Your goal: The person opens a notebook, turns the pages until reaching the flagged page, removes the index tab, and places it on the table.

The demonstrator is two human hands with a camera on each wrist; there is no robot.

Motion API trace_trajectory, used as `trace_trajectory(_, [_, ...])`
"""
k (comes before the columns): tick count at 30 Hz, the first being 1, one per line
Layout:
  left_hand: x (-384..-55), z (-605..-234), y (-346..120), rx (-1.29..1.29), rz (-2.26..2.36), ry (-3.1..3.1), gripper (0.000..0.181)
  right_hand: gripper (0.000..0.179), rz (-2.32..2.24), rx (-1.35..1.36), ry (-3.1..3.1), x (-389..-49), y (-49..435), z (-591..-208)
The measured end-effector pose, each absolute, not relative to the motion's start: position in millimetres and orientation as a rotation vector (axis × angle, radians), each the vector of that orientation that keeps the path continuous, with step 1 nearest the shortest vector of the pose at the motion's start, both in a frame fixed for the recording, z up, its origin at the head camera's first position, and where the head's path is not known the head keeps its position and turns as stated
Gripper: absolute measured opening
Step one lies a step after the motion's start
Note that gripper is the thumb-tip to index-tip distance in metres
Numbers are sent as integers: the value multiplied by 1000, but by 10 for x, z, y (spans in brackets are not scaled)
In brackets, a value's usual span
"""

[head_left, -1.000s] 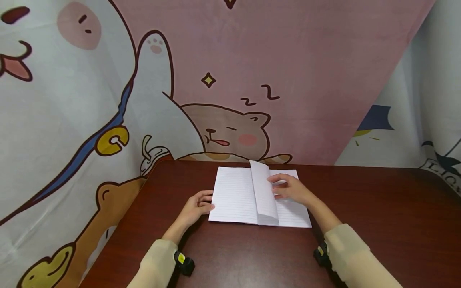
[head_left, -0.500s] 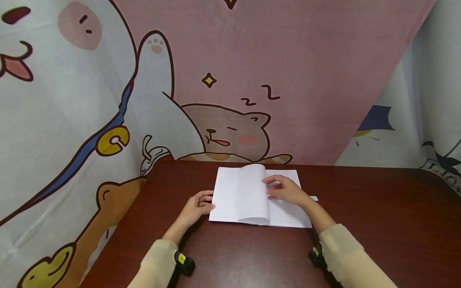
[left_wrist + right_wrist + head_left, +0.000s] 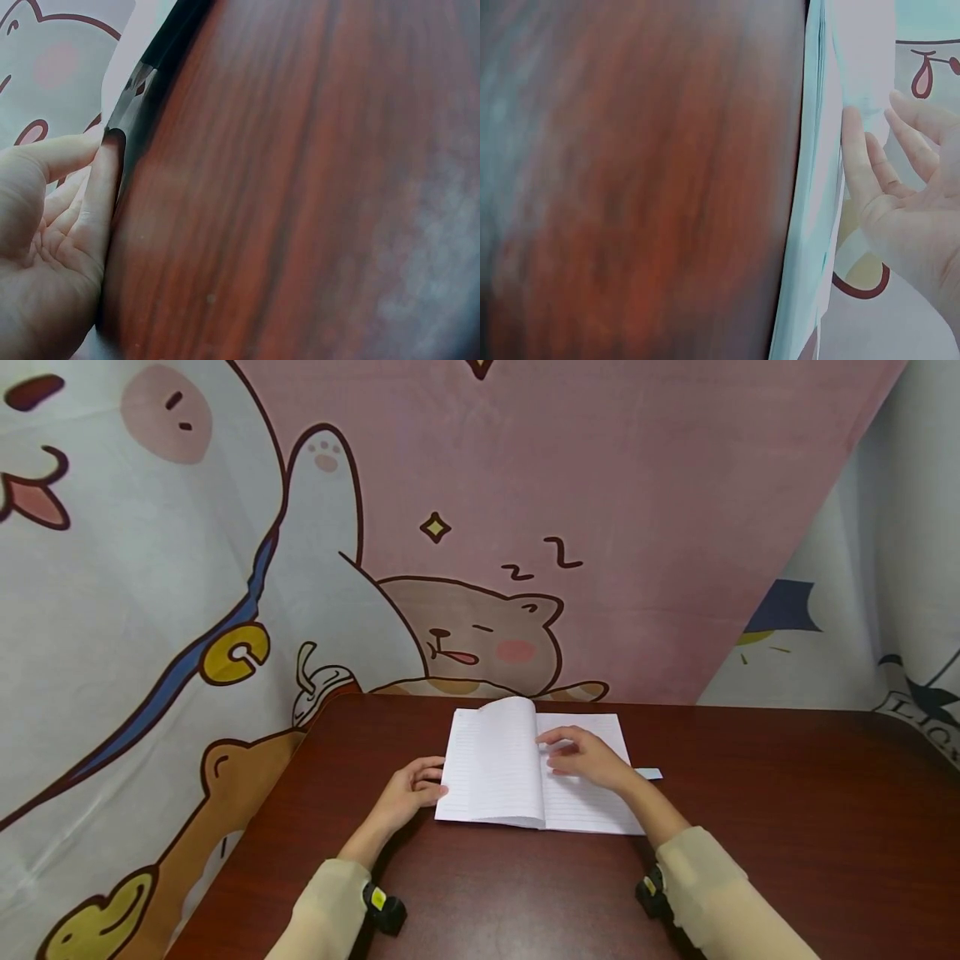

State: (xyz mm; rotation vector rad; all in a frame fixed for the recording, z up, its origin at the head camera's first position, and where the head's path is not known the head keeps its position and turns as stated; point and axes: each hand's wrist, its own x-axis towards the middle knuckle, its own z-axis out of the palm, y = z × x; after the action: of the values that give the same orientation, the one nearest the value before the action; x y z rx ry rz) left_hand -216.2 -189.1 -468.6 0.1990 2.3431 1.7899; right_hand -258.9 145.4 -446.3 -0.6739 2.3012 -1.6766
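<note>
An open notebook [image 3: 592, 806] with lined white pages lies on the table. In the head view a curved page [image 3: 506, 764] arches over its left half, its fold near the middle. My left hand [image 3: 408, 793] pinches the notebook's left edge, thumb on top and fingers beneath, as the left wrist view also shows. My right hand [image 3: 588, 758] hovers over the right half, its fingertips close by the arched page's right side. In the right wrist view the fingers [image 3: 862, 161] are spread and lightly bent beside the page, with nothing gripped between them.
A pale blue strip [image 3: 649, 773] sticks out past the notebook's right side, partly behind the right forearm. The dark reddish-brown wooden table [image 3: 810, 810] runs back to a cartoon-printed cloth [image 3: 645, 527]. Black wrist cameras [image 3: 386, 910] sit under both sleeves.
The page has swung from upright near the middle over to the left half. My right hand has moved leftward after it, uncovering the blue strip. The left hand has stayed put.
</note>
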Motion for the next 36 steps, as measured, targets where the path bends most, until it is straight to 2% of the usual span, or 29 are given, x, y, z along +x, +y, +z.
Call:
trace_trajectory(10, [-2159,-4684,-1891,195,1791,2337,51,35,-1594,-730,2369,-2572,1363,-4469])
trace_trajectory(20, [-2154,-4675,-1874,173,1791,2349,44,32,-1579,-731,2338,-2538,1291,-4439])
trace_trajectory(36, [-2155,-4691,-1885,187,1791,2360,46,32,-1579,-736,2225,-2539,1221,-4444])
